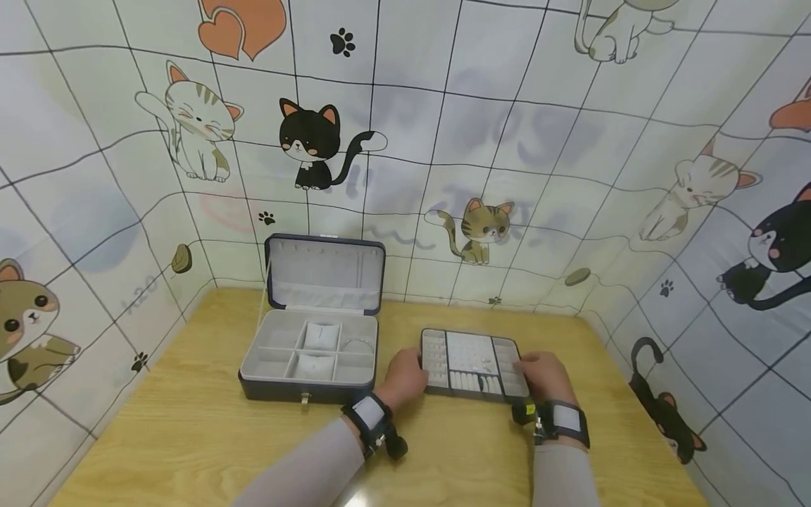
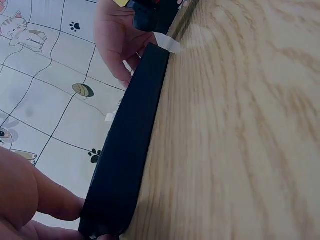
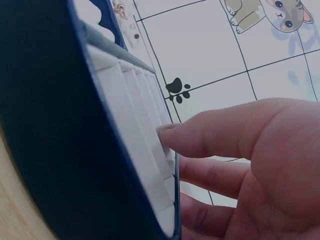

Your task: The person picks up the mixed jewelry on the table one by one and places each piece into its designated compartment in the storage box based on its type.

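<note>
A shallow dark-blue jewelry tray (image 1: 437, 390) with pale compartments is on the right half of the table. My left hand (image 1: 405, 380) grips its left end; in the left wrist view the thumb and fingers (image 2: 60, 202) are at the tray's near corner. At the opposite end my right hand (image 1: 550, 377) holds the tray, its thumb (image 3: 185, 137) over the rim and the other fingers along the outside wall. Ring rolls (image 1: 465, 381) fill the front middle section, and small pieces lie on the white pad (image 1: 470, 351) behind them.
To the left stands a dark-blue jewelry box (image 1: 272, 389), its lid (image 1: 326, 274) raised. Two white cushions (image 1: 322, 336) and a thin bracelet (image 1: 357, 343) lie in its compartments. A cloth wall (image 1: 405, 141) printed with cats borders the wooden table (image 1: 456, 451) behind and at both sides.
</note>
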Tool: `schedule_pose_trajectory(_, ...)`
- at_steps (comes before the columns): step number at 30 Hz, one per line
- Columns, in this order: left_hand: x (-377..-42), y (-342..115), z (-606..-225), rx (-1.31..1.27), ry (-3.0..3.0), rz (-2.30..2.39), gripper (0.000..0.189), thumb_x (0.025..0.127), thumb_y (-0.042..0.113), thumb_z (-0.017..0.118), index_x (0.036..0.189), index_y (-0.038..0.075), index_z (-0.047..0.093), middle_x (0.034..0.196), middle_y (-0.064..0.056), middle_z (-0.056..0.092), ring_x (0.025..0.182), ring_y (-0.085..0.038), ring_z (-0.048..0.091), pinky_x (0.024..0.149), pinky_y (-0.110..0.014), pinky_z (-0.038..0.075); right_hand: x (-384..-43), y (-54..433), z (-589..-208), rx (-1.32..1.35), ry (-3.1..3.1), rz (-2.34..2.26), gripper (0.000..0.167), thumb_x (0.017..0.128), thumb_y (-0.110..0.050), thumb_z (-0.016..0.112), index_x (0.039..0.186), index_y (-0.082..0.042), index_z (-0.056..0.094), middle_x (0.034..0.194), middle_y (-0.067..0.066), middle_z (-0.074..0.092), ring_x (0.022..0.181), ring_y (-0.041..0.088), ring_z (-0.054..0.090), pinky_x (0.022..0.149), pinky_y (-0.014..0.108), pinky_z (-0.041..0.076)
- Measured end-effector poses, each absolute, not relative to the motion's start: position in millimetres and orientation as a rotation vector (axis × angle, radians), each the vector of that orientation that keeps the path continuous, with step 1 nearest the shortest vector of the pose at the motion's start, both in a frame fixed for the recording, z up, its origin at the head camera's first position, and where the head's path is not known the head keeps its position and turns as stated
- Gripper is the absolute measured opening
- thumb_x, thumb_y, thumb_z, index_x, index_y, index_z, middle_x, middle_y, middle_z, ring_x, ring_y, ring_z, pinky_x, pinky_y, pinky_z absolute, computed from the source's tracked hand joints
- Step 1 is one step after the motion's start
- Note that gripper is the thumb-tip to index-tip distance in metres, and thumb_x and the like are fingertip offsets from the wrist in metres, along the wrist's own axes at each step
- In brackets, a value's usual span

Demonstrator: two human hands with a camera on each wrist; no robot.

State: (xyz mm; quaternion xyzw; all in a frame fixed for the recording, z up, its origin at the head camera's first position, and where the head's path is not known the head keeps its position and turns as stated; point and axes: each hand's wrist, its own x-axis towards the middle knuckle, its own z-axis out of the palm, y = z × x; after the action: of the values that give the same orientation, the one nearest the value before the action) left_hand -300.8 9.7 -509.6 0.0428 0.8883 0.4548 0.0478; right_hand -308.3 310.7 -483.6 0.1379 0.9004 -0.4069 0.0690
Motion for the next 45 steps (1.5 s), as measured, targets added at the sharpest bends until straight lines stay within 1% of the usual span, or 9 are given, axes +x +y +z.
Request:
schedule_pose_trajectory(5,-299.6,10.7,-507.0,0.136,2.701,1.389,0.012,0.094,-0.003,0.063,0.105,-0.004,0.069,0.090,-0.009,0.064,0.079,-0.024,0.056,0.066,-0.033,0.045,-309.1,311.1,-485.1,0.404,2.722,-1.221,0.033,0.100,-0.021,0.065,0.119,0.004,0.072,0.097,0.014,0.066,0.086,0.027,0.060,0.067,0.035,0.048)
schedule_pose_trajectory(9,-299.1,12.6,-504.7,0.101,2.691,1.374,0.033,0.095,-0.003,0.062,0.127,-0.011,0.065,0.116,-0.021,0.069,0.091,-0.027,0.060,0.080,-0.041,0.054,-310.4,312.4,-484.5,0.394,2.722,-1.206,0.033,0.099,-0.015,0.063,0.123,0.006,0.071,0.102,0.017,0.067,0.090,0.030,0.060,0.070,0.036,0.048)
schedule_pose_trajectory(11,-298.9,13.5,-505.7,0.098,2.697,1.359,0.038,0.095,-0.004,0.061,0.131,-0.012,0.062,0.124,-0.024,0.067,0.095,-0.029,0.059,0.085,-0.044,0.055,-311.0,313.5,-485.4,0.396,2.718,-1.199,0.035,0.098,-0.013,0.062,0.126,0.007,0.070,0.107,0.018,0.068,0.093,0.031,0.060,0.071,0.036,0.049)
schedule_pose_trajectory(17,-300.0,13.2,-514.0,0.132,2.694,1.380,0.019,0.093,-0.006,0.059,0.111,-0.004,0.065,0.096,-0.010,0.059,0.082,-0.025,0.054,0.066,-0.034,0.044,-311.8,314.5,-489.8,0.410,2.724,-1.197,0.039,0.096,-0.010,0.062,0.130,0.007,0.069,0.118,0.022,0.067,0.101,0.034,0.060,0.078,0.039,0.053)
schedule_pose_trajectory(21,-299.1,12.5,-513.9,0.099,2.661,1.420,0.025,0.094,-0.005,0.059,0.118,-0.005,0.066,0.100,-0.011,0.061,0.086,-0.025,0.056,0.070,-0.035,0.047,-312.2,314.1,-492.2,0.430,2.725,-1.204,0.042,0.096,-0.009,0.062,0.134,0.007,0.067,0.125,0.025,0.067,0.106,0.036,0.060,0.081,0.040,0.054)
schedule_pose_trajectory(29,-300.8,13.5,-513.4,0.064,2.608,1.522,0.049,0.095,-0.003,0.057,0.144,-0.007,0.057,0.139,-0.021,0.062,0.112,-0.028,0.059,0.098,-0.048,0.054,-311.8,315.2,-487.8,0.425,2.753,-1.258,0.045,0.095,-0.011,0.061,0.135,0.008,0.066,0.130,0.029,0.067,0.107,0.036,0.061,0.081,0.040,0.054)
schedule_pose_trajectory(33,-302.0,12.8,-511.8,0.055,2.576,1.600,0.050,0.100,0.000,0.056,0.149,-0.007,0.053,0.154,-0.025,0.054,0.136,-0.032,0.057,0.115,-0.055,0.047,-312.0,316.9,-482.3,0.392,2.799,-1.250,0.047,0.095,-0.014,0.061,0.137,0.009,0.065,0.136,0.031,0.065,0.113,0.038,0.060,0.088,0.045,0.054)
schedule_pose_trajectory(36,-302.2,11.5,-509.8,0.072,2.578,1.656,0.045,0.105,0.006,0.054,0.148,-0.006,0.054,0.154,-0.026,0.055,0.145,-0.036,0.052,0.119,-0.056,0.043,-313.1,318.9,-479.8,0.384,2.800,-1.258,0.049,0.096,-0.015,0.060,0.139,0.008,0.063,0.139,0.031,0.064,0.115,0.039,0.060,0.090,0.047,0.054)
schedule_pose_trajectory(45,-298.5,10.7,-502.3,0.071,2.626,1.753,0.036,0.105,0.008,0.054,0.139,-0.001,0.063,0.141,-0.020,0.065,0.135,-0.035,0.060,0.113,-0.054,0.049,-312.5,325.6,-472.6,0.409,2.721,-1.312,0.054,0.100,-0.022,0.063,0.147,0.005,0.057,0.149,0.031,0.058,0.125,0.041,0.064,0.097,0.052,0.057)
